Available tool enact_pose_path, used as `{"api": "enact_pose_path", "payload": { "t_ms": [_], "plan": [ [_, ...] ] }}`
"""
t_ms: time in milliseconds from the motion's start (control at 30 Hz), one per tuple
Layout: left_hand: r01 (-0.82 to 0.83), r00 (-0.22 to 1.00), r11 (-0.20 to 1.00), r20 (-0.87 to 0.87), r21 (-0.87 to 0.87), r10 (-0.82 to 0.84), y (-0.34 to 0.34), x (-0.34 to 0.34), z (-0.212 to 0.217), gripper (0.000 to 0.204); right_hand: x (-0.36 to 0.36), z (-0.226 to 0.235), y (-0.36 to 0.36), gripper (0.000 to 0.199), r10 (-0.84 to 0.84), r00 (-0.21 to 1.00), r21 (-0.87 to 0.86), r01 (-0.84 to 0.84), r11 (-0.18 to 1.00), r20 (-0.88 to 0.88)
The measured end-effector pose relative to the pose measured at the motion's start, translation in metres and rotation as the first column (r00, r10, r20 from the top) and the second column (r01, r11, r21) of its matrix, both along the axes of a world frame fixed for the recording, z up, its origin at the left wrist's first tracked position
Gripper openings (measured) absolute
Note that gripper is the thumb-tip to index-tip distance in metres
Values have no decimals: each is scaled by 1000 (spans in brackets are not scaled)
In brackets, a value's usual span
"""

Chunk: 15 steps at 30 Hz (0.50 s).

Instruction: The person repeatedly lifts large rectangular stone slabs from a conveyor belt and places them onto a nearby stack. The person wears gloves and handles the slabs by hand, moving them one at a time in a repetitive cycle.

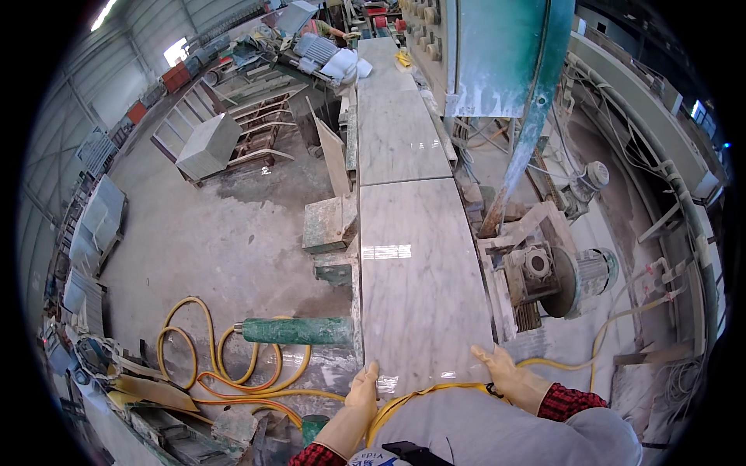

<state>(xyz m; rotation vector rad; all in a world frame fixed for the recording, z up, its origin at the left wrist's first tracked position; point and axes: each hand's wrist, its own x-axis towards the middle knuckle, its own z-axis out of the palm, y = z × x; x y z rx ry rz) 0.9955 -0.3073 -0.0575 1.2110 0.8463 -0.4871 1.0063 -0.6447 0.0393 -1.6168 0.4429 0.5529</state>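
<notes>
A pale grey-veined polished marble slab (423, 272) lies lengthwise in front of me, its near end close to my body. My left hand (362, 398), in a cream glove, grips the slab's near left corner with the thumb on top. At the near right edge, my right hand (509, 378), also gloved, holds the slab the same way. The fingers of both hands are partly hidden below the edge. A second marble slab (400, 132) lies beyond the first, separated by a thin dark seam. A yellow hose (458, 385) runs across the slab's near end, against my waist.
At right stand a motor with a wheel (544, 268) and a green-blue machine housing (497, 58). A green roller (295, 331) sticks out at left above coiled yellow hose (208, 311). Farther off are stacked stone slabs (210, 146), a grey motor (316, 48) and a person's arm (336, 32).
</notes>
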Motion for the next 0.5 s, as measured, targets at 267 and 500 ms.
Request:
{"api": "enact_pose_path", "payload": {
  "t_ms": [267,500],
  "plan": [
    [-10,1000,1000,21,0,10,0,11,-8,44,18,37,-4,53,269,962,-27,-269,963,33],
    [14,998,1000,-59,7,-14,-1,23,-4,46,7,-26,-40,67,698,683,-729,-363,580,215]
  ]
}}
